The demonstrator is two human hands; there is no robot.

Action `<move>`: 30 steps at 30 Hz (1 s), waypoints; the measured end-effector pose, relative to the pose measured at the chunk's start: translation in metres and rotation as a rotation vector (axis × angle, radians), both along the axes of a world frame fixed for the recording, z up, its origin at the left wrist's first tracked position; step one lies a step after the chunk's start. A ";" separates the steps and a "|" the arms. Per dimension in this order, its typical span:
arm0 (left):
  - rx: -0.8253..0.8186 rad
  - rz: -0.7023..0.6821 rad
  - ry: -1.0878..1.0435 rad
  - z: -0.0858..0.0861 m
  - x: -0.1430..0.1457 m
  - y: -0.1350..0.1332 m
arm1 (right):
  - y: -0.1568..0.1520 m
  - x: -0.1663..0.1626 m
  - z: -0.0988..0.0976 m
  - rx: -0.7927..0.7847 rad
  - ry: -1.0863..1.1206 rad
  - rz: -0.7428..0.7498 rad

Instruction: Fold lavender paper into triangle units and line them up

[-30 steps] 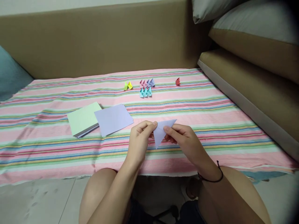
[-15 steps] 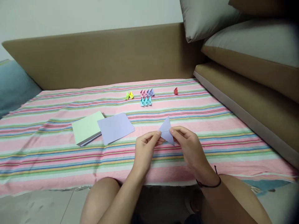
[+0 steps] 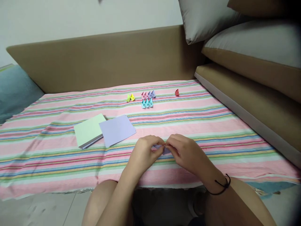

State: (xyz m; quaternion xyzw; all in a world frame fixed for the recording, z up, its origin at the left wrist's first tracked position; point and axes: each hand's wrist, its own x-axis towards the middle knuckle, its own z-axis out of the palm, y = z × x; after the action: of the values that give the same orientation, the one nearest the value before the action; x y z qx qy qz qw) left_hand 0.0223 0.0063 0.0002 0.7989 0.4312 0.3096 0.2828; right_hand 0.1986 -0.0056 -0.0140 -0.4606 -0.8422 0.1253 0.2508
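A small piece of folded lavender paper (image 3: 166,151) is held above the near part of the striped cloth (image 3: 70,169), between the left hand (image 3: 147,151) and the right hand (image 3: 184,152). It is pinched by the thumb and fingers of both hands, whose tips nearly meet. A crease could be set askew if the edges are not kept aligned under the fingertips, and the thin paper could be torn or crumpled if it is pulled unevenly from both sides. If either pinch is loosened, a fold could spring open.

Most of the paper is covered by the fingers, so its full outline and folds cannot be made out; nor can it be told how the hidden fingers are placed behind it. The lower sheets are mostly hidden beneath the top lavender sheet (image 3: 117,130). On the small turquoise folded pieces (image 3: 147,103), finer details are too small to be read.
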 end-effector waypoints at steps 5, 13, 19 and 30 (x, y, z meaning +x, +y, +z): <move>-0.079 0.030 -0.115 -0.002 0.006 -0.001 | 0.001 0.004 0.003 0.005 0.008 0.028; -0.143 0.158 -0.160 0.004 -0.010 0.004 | 0.002 0.019 0.013 -0.100 0.121 0.057; -0.032 0.273 -0.248 0.004 -0.012 0.006 | 0.002 0.020 0.014 -0.143 0.221 0.021; -0.040 -0.012 0.063 -0.004 0.007 -0.002 | 0.002 0.008 0.005 -0.161 0.167 0.032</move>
State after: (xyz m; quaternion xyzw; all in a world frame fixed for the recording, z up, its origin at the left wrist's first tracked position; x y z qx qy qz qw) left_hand 0.0295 0.0044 -0.0042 0.8050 0.4414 0.2738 0.2868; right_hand 0.2067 -0.0041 -0.0085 -0.4537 -0.8128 0.2347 0.2801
